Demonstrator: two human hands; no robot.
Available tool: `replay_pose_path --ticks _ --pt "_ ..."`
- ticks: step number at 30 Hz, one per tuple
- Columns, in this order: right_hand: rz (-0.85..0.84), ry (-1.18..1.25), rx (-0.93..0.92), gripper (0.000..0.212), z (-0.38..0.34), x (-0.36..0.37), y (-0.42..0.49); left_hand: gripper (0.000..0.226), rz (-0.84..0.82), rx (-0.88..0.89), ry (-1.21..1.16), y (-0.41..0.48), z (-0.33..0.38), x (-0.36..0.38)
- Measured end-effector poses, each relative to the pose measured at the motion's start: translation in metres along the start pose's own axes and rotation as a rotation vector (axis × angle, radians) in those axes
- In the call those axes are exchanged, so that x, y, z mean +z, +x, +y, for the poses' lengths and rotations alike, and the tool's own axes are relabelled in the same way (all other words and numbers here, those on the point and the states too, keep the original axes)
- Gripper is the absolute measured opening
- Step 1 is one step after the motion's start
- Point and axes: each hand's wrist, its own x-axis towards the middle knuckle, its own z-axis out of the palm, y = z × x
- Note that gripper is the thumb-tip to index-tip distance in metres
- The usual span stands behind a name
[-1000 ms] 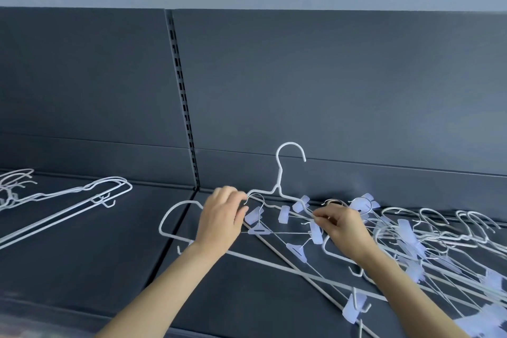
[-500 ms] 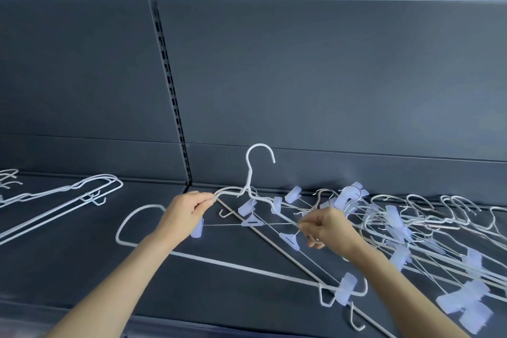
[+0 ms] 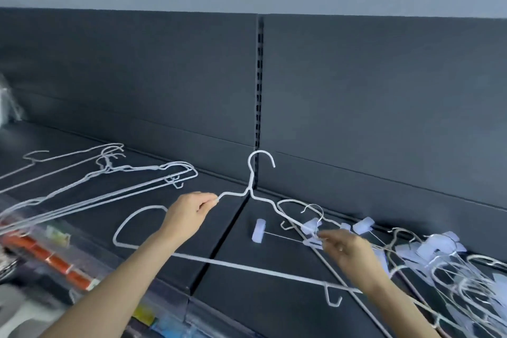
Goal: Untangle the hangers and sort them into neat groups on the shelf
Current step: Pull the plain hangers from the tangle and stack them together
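Two-handed: pinches left shoulder of white hanger with left hand, clip hanger beside tangled pile with right hand.

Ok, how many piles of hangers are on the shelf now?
2. A stack of plain wire hangers lies on the left; a tangle of clip hangers lies at the right, running out of frame, so more may be hidden. The left hand holds a white hanger apart.

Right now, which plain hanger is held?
The large white hanger with its hook upright, pinched by the left hand; the stack at left lies flat.
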Motion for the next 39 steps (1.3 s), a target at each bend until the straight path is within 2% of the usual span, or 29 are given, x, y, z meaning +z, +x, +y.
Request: replay_pose_path --ticks 1,5,10,13,17,20,24,25,26,30,33,39 --pt "-0.019 -0.009 -0.05 0.025 -0.008 0.007 0.006 0.001 0.024 -0.028 0.013 -0.003 -0.011 -0.009" --pt "-0.111 -0.055 -0.208 0.04 -0.048 0.043 0.033 0.02 0.099 -0.136 0.089 -0.011 -0.058 -0.055" --pt "-0.019 -0.082 -0.208 0.056 -0.115 0.095 0.067 0.015 0.238 -0.268 0.037 -0.003 -0.132 -0.128" --pt "-0.036 -0.08 -0.168 0.058 -0.152 0.131 0.086 0.014 0.311 -0.352 0.078 0.012 -0.182 -0.172" --pt "-0.08 -0.042 -0.14 0.055 -0.187 0.174 0.104 0.018 0.283 -0.449 0.116 0.038 -0.239 -0.203" --pt "-0.096 -0.03 -0.099 0.052 -0.2 0.193 0.112 0.037 0.247 -0.448 0.123 0.059 -0.272 -0.202" --pt "-0.107 -0.041 -0.039 0.048 -0.206 0.209 0.119 0.032 0.186 -0.455 0.14 0.074 -0.29 -0.19" --pt "-0.103 -0.047 -0.034 0.048 -0.207 0.212 0.121 0.021 0.173 -0.469 0.144 0.076 -0.293 -0.187" --pt "-0.097 -0.056 -0.034 0.047 -0.209 0.215 0.122 0.024 0.18 -0.473 0.141 0.077 -0.295 -0.185" --pt "-0.086 -0.087 -0.034 0.046 -0.215 0.223 0.127 0.016 0.219 -0.354 0.287 0.079 -0.288 -0.179" --pt "-0.091 -0.096 -0.026 0.047 -0.218 0.227 0.126 0.024 0.199 -0.239 0.335 0.081 -0.271 -0.172" --pt "-0.095 -0.191 0.003 0.05 -0.208 0.215 0.109 0.03 0.072 -0.014 0.224 0.071 -0.212 -0.137"
